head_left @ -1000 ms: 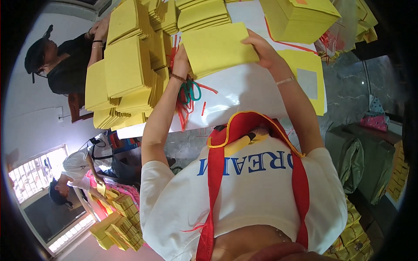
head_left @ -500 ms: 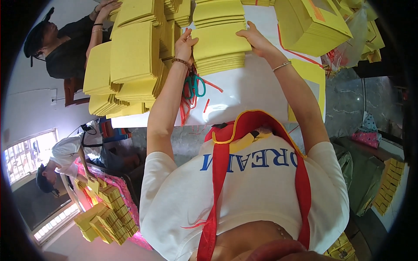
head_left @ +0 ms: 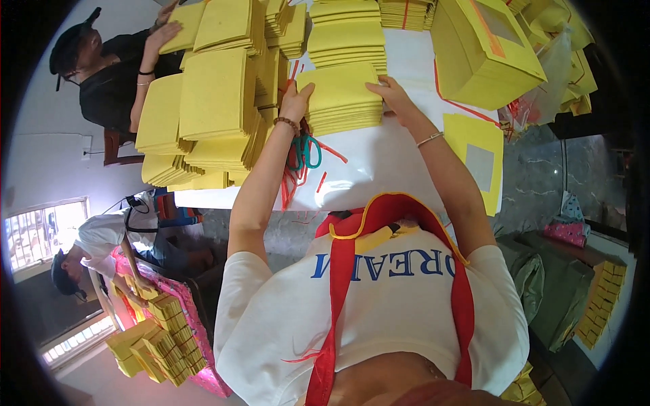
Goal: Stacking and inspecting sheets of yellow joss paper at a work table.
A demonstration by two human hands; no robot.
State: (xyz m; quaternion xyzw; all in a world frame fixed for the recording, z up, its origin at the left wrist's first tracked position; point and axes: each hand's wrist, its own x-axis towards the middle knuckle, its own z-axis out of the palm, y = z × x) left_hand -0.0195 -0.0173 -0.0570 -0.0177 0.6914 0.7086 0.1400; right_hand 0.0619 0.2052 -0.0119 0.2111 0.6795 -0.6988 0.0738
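Yellow sheet stack (head_left: 342, 98) now sits flat on the white tabletop (head_left: 379, 169), set down from its lifted, tilted position a second ago. Left hand (head_left: 296, 101) and right hand (head_left: 391, 95) stay pressed flat against its two sides, fingers open, squaring it. Scissors (head_left: 305, 150) lie just beside the left wrist; more yellow stacks (head_left: 217, 95) crowd the left.
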